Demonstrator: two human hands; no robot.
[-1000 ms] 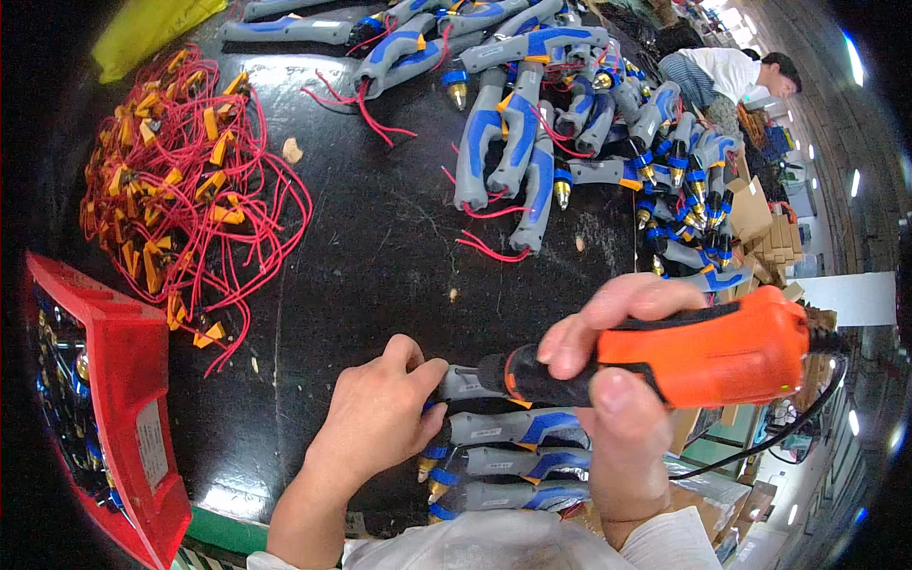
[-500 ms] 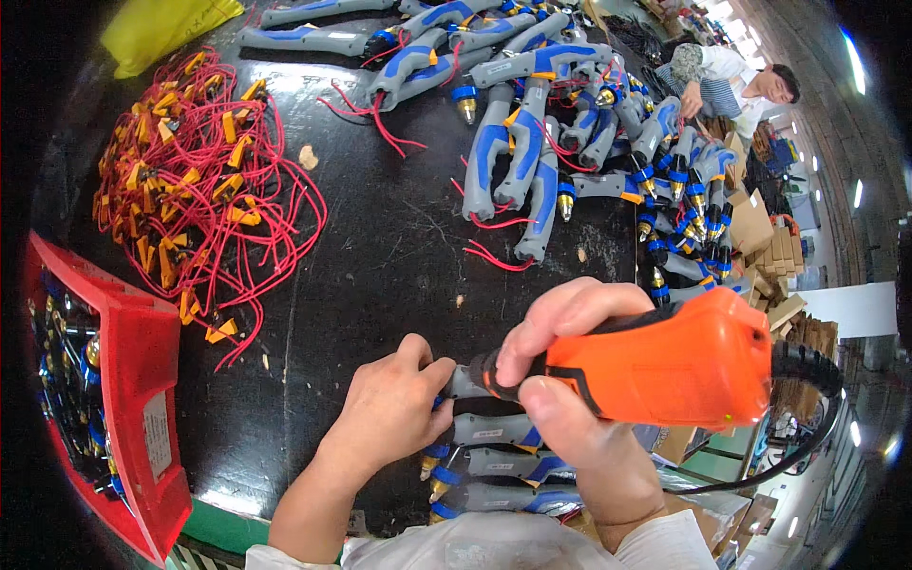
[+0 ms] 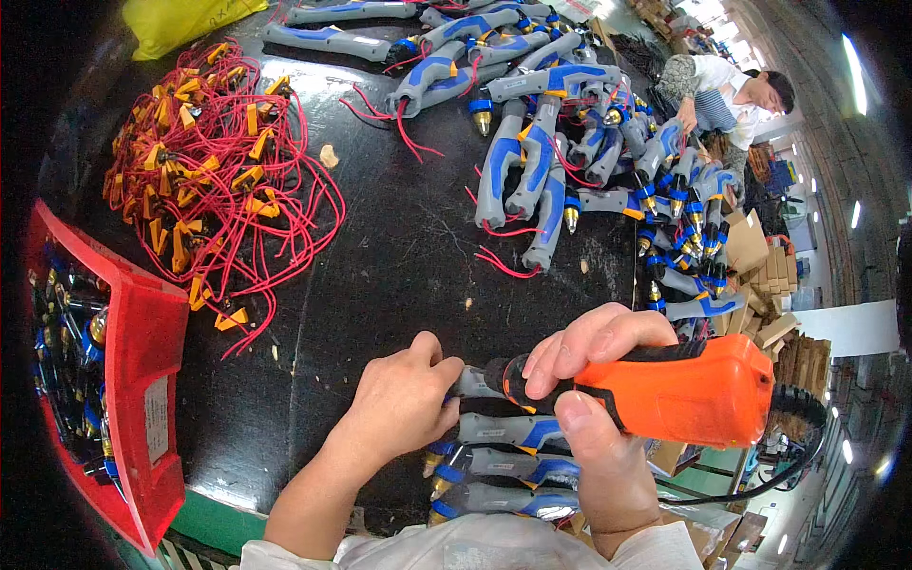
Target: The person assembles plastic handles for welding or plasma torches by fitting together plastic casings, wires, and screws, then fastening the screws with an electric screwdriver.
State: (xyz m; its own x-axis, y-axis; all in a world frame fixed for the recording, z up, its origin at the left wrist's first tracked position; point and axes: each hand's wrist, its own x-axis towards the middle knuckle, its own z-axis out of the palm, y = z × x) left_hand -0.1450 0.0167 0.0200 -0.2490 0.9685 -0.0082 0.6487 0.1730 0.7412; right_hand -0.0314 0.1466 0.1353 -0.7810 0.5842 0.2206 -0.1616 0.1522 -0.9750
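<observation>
An orange-and-black corded power driver is gripped by the right hand, its fingers and thumb wrapped round the body. By the left hand, fingers curled, the left end of a grey-and-blue plastic tool housing is held down on the black tabletop. The driver's dark nose is held over this housing; whether they touch cannot be told. Three similar grey-and-blue housings are lined up just below. Farther out, red wires with orange-yellow clips are piled at left, above a red plastic bin; grey-and-blue tools are heaped beyond.
</observation>
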